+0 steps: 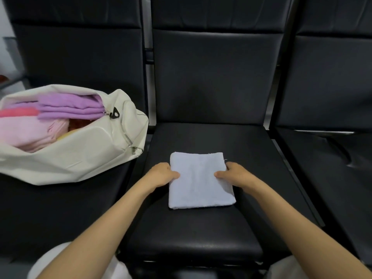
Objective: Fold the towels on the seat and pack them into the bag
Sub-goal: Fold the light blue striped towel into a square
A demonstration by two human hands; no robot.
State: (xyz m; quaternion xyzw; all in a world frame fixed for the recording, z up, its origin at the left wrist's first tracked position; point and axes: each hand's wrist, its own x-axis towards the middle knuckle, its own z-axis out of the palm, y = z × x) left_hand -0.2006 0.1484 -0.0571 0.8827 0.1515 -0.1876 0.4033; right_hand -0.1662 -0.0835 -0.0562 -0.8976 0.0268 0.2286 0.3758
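Observation:
A folded pale blue towel point(199, 181) lies flat on the middle black seat point(201, 234). My left hand point(162, 175) grips its left edge, thumb on top and fingers tucked under. My right hand point(233, 174) grips the right edge the same way. On the left seat lies an open cream bag point(86, 156) with its zip undone. Inside it are folded purple towels point(70, 107), a pink towel point(24, 133) and a brighter pink one point(18, 112).
Black padded seats stand in a row, with a further seat point(326, 168) on the right and tall backrests point(215, 73) behind. A narrow gap separates each seat. My pale trouser knees show at the bottom edge.

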